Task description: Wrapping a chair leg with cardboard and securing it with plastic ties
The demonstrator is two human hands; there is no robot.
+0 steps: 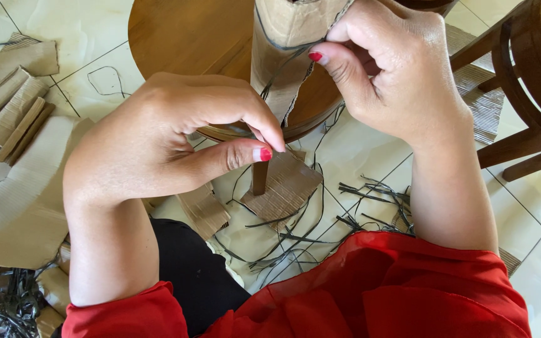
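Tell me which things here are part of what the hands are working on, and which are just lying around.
In use:
left hand
right hand
cardboard piece
dark strip
round wooden table

Lying about:
cardboard scraps
loose dark strips
wooden chair

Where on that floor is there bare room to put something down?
Bare tile lies at lower right, between the chair and the red sleeve. The stool top left of the cardboard is bare too. Strips and cardboard scraps crowd the rest.

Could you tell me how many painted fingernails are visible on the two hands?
2. One red nail is on the left hand thumb, at centre; one is on the right hand thumb, against the cardboard piece. Other nails are hidden by curled fingers.
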